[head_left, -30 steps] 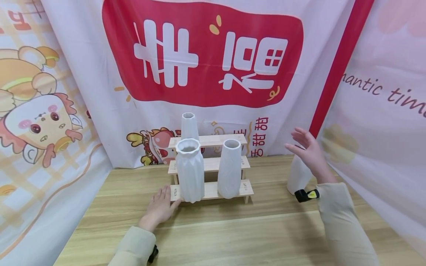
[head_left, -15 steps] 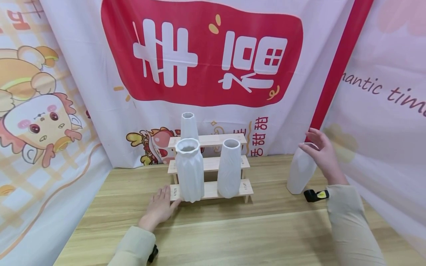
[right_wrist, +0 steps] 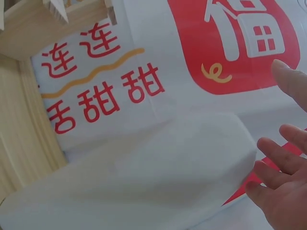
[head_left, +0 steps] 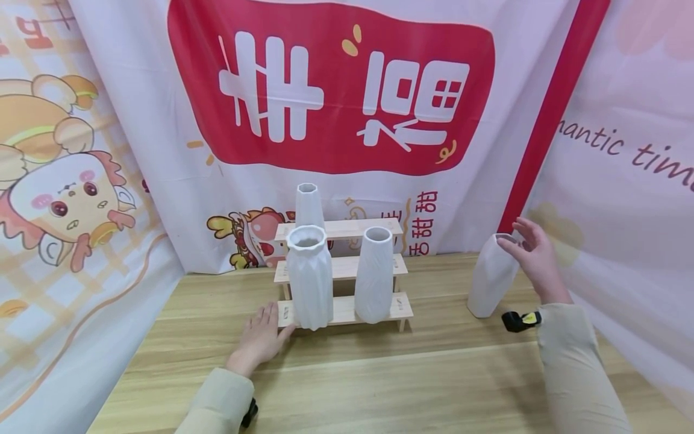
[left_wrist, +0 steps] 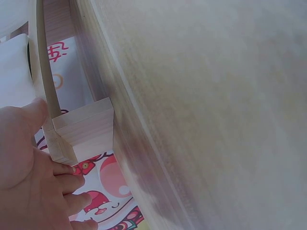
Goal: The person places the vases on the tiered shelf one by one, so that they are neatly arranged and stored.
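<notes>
In the head view, a white faceted vase (head_left: 491, 277) stands on the table at the right. My right hand (head_left: 534, 253) is beside its mouth, thumb and fingers spread around a gap, thumb overlapping the rim. The right wrist view shows the vase's pale side (right_wrist: 139, 167), with the fingers (right_wrist: 278, 153) just past its top end. My left hand (head_left: 262, 337) rests at the left end of the wooden tiered stand (head_left: 341, 310). In the left wrist view its thumb (left_wrist: 36, 112) touches the plank's edge, fingers extended beyond the plank's end.
On the stand's lowest tier are a fluted white vase (head_left: 310, 283) and a smooth tapered white vase (head_left: 374, 277). A slim white vase (head_left: 308, 205) stands on the top tier. Printed cloth (head_left: 461, 211) hangs behind and at both sides of the wooden table (head_left: 379, 386).
My right hand has moved right, from in front of the faceted vase's top to its right side, uncovering the mouth. The left hand and the stand have not moved.
</notes>
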`<state>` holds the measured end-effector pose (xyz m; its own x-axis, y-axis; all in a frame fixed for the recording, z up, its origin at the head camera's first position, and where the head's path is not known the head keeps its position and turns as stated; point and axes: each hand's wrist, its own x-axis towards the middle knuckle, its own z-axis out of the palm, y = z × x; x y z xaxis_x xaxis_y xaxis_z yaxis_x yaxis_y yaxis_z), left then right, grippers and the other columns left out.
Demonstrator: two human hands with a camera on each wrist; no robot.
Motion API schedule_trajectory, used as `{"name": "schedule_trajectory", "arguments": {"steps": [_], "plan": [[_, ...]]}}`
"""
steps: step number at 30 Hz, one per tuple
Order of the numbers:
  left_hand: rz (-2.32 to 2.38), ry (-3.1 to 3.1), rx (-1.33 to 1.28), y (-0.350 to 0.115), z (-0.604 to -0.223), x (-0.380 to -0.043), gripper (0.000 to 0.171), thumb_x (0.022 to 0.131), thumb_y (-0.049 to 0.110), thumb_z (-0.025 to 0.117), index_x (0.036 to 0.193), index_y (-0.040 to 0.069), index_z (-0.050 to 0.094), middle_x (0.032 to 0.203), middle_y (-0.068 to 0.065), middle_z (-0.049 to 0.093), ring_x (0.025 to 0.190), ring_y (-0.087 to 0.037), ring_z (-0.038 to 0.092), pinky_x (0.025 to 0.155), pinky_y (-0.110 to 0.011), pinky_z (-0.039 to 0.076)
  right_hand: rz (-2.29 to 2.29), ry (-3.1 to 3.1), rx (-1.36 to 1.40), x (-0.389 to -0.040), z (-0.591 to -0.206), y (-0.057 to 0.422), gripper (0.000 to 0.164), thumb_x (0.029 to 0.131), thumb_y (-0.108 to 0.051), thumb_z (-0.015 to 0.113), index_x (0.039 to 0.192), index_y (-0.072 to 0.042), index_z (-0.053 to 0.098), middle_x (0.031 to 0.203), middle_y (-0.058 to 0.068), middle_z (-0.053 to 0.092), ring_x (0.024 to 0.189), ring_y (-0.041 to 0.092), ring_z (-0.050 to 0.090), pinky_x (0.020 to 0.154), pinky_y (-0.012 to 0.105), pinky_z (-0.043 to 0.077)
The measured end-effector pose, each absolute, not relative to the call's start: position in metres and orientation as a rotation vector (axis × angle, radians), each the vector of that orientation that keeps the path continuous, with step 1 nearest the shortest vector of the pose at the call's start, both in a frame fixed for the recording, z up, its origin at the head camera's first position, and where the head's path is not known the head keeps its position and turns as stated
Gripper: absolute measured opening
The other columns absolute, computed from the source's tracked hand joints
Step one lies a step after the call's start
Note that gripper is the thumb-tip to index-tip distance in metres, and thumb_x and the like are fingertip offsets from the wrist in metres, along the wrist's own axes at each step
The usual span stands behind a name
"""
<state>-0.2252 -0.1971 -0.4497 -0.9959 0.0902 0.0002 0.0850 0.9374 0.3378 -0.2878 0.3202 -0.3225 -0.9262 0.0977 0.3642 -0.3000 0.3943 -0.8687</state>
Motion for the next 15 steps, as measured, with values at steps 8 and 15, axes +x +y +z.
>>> {"name": "schedule_trajectory", "arguments": {"steps": [8,15], "plan": [[0.543,3.071,0.135,-0.197,-0.448,-0.224,0.074,0.097,0.04,0.04,0.141,-0.013,0.012,0.145,-0.032,0.012,0.131,-0.048,0.01,0.105,-0.059,0.006,1.548,-2.342,0.147,-0.294,-0.336,0.329,0.077,0.088,-0.03,0.062,0.146,-0.005,0.017,0.145,0.025,0.024,0.132,0.039,0.023,0.107,0.05,0.018],[0.549,3.062,0.128,-0.196,-0.447,-0.224,0.074,0.097,0.04,0.04,0.141,-0.013,0.012,0.145,-0.032,0.012,0.132,-0.048,0.01,0.105,-0.059,0.005,1.567,-2.372,0.169,-0.299,-0.348,0.335,0.079,0.09,-0.027,0.06,0.146,0.001,0.012,0.145,0.028,0.02,0.132,0.04,0.021,0.106,0.05,0.02]]}}
